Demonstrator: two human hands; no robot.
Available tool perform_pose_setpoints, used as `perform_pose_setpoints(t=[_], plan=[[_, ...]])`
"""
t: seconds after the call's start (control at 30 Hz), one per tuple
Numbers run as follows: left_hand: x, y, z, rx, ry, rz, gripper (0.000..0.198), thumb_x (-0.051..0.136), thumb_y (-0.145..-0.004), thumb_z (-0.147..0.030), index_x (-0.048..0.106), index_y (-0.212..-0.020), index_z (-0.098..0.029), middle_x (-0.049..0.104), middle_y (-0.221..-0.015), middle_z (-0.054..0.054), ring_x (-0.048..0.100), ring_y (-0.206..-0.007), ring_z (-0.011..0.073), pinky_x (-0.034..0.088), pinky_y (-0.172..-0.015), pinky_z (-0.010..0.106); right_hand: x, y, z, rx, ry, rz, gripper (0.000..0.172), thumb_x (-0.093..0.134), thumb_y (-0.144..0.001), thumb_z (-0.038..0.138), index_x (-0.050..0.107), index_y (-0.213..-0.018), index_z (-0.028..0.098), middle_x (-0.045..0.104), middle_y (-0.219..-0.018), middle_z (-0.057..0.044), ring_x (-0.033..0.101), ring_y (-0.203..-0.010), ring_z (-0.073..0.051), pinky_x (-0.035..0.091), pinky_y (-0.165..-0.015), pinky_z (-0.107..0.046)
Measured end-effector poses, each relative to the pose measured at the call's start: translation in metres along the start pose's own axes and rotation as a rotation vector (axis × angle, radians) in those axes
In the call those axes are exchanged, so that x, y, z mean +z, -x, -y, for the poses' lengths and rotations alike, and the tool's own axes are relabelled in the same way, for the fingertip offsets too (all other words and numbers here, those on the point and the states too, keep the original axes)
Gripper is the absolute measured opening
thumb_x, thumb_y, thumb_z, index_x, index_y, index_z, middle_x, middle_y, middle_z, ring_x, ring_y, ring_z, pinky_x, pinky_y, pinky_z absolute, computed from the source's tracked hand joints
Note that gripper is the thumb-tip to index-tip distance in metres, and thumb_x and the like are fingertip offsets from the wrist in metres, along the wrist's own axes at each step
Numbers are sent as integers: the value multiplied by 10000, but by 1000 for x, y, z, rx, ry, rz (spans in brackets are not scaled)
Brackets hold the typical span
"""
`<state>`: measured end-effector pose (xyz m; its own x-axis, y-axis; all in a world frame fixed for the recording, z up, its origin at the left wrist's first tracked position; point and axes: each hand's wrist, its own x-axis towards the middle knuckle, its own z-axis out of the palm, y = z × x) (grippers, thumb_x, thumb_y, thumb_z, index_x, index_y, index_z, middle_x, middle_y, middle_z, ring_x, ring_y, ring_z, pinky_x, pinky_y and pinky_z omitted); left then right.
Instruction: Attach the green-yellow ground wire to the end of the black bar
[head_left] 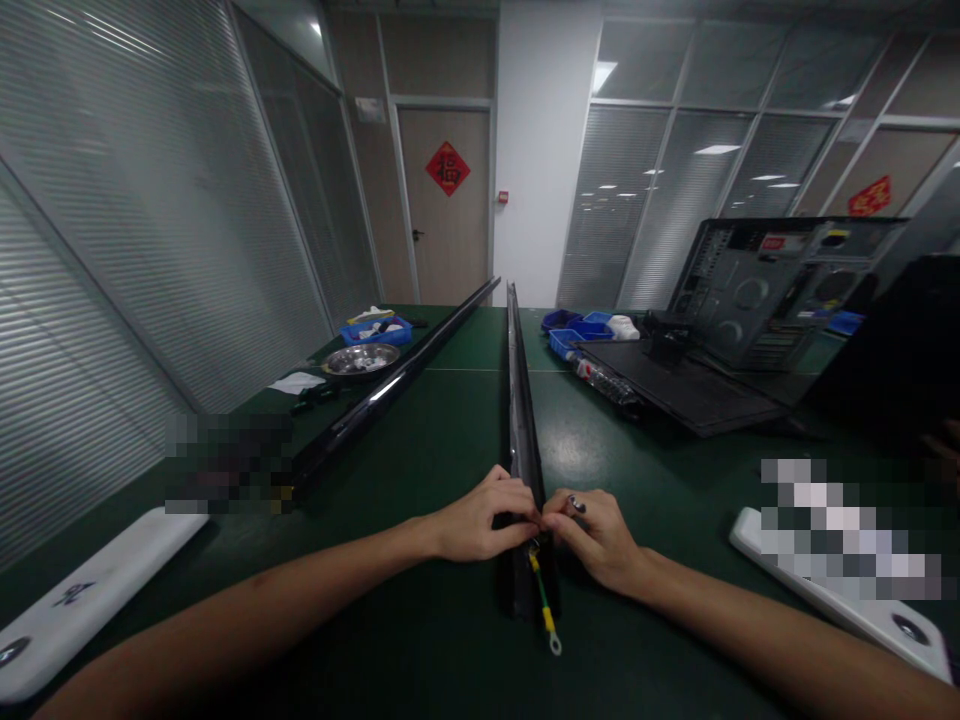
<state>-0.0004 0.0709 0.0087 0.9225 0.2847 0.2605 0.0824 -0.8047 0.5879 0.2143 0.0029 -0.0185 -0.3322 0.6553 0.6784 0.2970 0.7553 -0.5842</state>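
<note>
A long black rail (526,410) lies lengthwise in front of me on the green table. Over its near end my left hand (484,515) is closed, thumb and fingers pinched together. From the right, my right hand (596,530) meets it, also closed in a pinch, the fingertips of both nearly touching. What they pinch is hidden. A small shiny metal piece (576,504) shows at my right fingers; its kind is unclear. Just below the fingertips, a short green-and-yellow wire (542,590) with a ring terminal (555,645) hangs along the rail's near end.
A second black rail (394,385) lies slantwise to the left. Beyond it are a metal dish (360,359) and a blue tray (397,335). At right stand blue bins (566,343), a plastic bottle (606,385), a black panel (697,395) and an open computer case (742,290).
</note>
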Motion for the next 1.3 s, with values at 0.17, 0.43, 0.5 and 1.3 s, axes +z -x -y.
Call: perform_pose_setpoints(t=[0.17,0.43,0.5,1.3], plan=[[2,0,3,-12,4,1,205,528,-1058,-317,660,-970,-186,685,-956,20,609,-974,187,318,-937,350,0,1,-1,-3,13,-14,324,586,-1066,336,652,-795,171,648,-673,6,604,-552,-112,452,-582,-218],[2,0,4,0,4,2,168,539,-1043,-300,658,-993,-193,699,-993,24,619,-999,193,318,-954,353,1,1,-2,1,-8,-3,302,655,-1033,360,676,-808,160,656,-670,5,593,-537,-101,439,-560,-205],[3,0,4,7,-2,-3,163,547,-1038,-304,661,-997,-195,699,-990,24,619,-1005,197,318,-957,354,1,1,-3,10,-9,4,302,661,-1028,365,675,-807,160,646,-664,8,586,-533,-101,434,-559,-206],[0,1,1,0,-33,2,197,539,-1042,-319,650,-941,-191,698,-971,18,615,-978,186,328,-937,351,0,0,0,-11,17,5,336,540,-1083,337,691,-831,176,676,-691,-13,621,-572,-130,478,-587,-232]])
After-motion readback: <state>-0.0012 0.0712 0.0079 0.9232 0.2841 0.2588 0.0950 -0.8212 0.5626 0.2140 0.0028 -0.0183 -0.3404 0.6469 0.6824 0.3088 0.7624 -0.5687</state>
